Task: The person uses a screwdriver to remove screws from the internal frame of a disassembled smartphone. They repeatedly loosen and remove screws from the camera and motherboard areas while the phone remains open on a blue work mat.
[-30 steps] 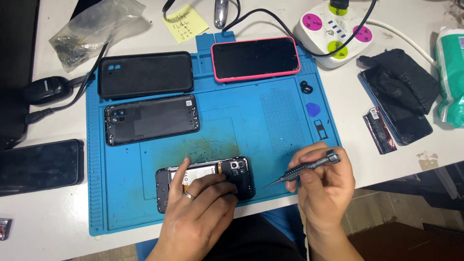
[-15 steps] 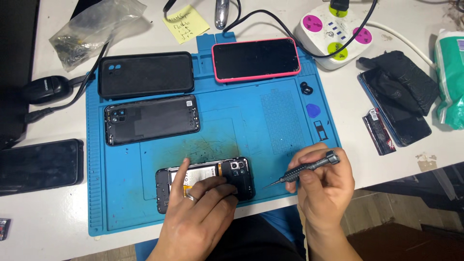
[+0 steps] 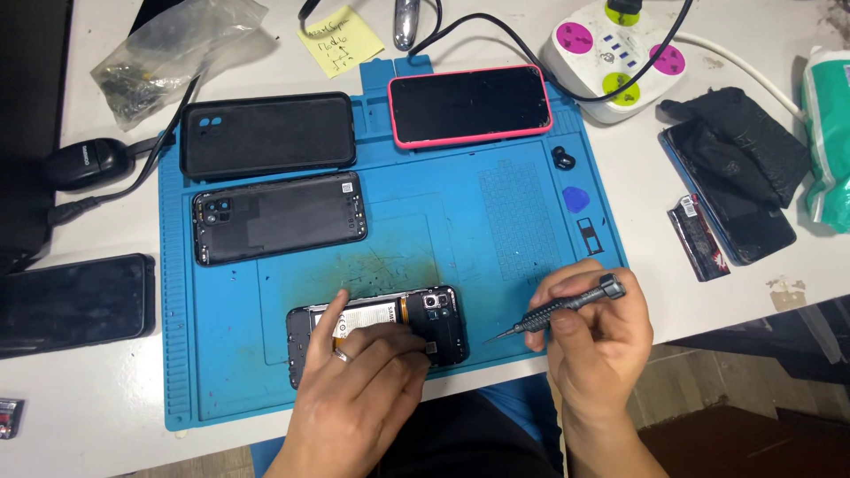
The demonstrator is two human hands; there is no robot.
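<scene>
An opened phone (image 3: 440, 320) with its back removed lies near the front edge of a blue repair mat (image 3: 425, 239). My left hand (image 3: 363, 389) rests flat on it, fingers spread over the battery area, a ring on one finger. My right hand (image 3: 598, 345) grips a small dark screwdriver (image 3: 558, 308), its tip pointing left and hovering just right of the phone, not touching it.
On the mat lie a black phone case (image 3: 266, 134), a removed back cover (image 3: 279, 217), a phone in a pink case (image 3: 469, 104), a blue pick (image 3: 575, 198). Off the mat: a power strip (image 3: 620, 53), dark phones at right (image 3: 735, 186) and left (image 3: 71, 305), a plastic bag (image 3: 168, 53).
My left hand has shifted slightly on the opened phone. The screwdriver stays in much the same place beside the phone.
</scene>
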